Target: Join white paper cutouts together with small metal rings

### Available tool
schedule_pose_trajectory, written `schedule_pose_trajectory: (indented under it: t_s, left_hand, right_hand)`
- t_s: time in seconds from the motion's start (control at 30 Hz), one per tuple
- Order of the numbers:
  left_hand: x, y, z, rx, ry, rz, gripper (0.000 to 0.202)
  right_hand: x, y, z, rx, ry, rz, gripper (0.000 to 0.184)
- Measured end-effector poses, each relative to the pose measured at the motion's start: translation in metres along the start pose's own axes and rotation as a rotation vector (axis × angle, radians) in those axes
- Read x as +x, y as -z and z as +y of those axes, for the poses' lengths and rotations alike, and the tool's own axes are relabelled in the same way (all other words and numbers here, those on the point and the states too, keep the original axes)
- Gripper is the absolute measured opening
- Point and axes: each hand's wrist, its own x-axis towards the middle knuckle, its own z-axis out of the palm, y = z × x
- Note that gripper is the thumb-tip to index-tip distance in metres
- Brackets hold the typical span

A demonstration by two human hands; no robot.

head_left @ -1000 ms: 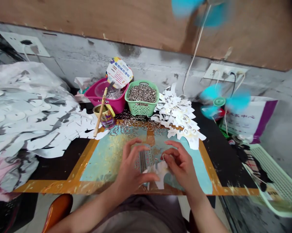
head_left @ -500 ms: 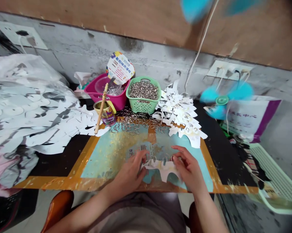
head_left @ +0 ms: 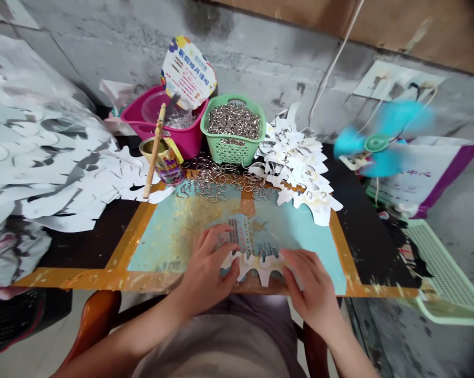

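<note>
A white scallop-edged cut-out strip [head_left: 264,275] lies low over the front of the table, with several metal rings along its far edge. My left hand [head_left: 209,265] has its left end between thumb and fingers. At the right end, my right hand [head_left: 311,281] grips the strip with thumb and fingertips. Loose metal rings [head_left: 217,184] are scattered beyond my hands. To the right of them a pile of similar white pieces [head_left: 296,157] carries rings along the edges.
A green basket [head_left: 237,149] full of metal rings stands beside a pink basket [head_left: 192,142]. A can [head_left: 168,165] has a wooden stick [head_left: 155,152] leaning on it. White cut sheets [head_left: 75,184] heap at left. A small blue fan [head_left: 377,143] spins at right.
The view has tilted down and come closer to the table. Both hands remain at the ends of the strip, which now lies flatter; the right fingers have come down onto its end.
</note>
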Motion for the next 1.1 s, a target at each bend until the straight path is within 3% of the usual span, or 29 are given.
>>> schedule_pose_trajectory:
  t_s: [0.13, 0.3, 0.57, 0.7, 0.8, 0.9, 1.0, 1.1]
  left_hand:
    - [0.006, -0.021, 0.019, 0.083, -0.002, 0.003, 0.012]
    - [0.012, -0.034, 0.033, 0.211, 0.031, -0.056, 0.016]
    - [0.024, -0.042, 0.027, 0.084, 0.117, -0.208, 0.007]
    - [0.027, -0.046, 0.024, 0.026, 0.128, -0.251, 0.013]
    - [0.026, -0.042, 0.02, 0.073, 0.115, -0.197, 0.014]
    - [0.023, -0.033, 0.014, 0.169, 0.12, -0.045, 0.013]
    - [0.021, -0.023, 0.008, 0.186, 0.017, -0.006, 0.018]
    - [0.027, -0.015, 0.004, 0.133, -0.187, -0.147, 0.031]
  right_hand:
    - [-0.007, -0.014, -0.001, 0.161, -0.025, -0.155, 0.055]
    - [-0.014, -0.025, 0.009, 0.164, -0.065, -0.176, 0.052]
    - [-0.015, -0.025, 0.01, 0.113, -0.034, -0.134, 0.062]
    - [-0.015, -0.027, 0.011, 0.088, -0.003, -0.191, 0.063]
    - [-0.015, -0.027, 0.011, 0.096, -0.024, -0.21, 0.062]
    - [-0.015, -0.026, 0.011, 0.132, -0.048, -0.216, 0.061]
    - [-0.016, -0.026, 0.011, 0.163, -0.071, -0.202, 0.059]
    - [-0.018, -0.026, 0.012, 0.183, -0.084, -0.181, 0.06]
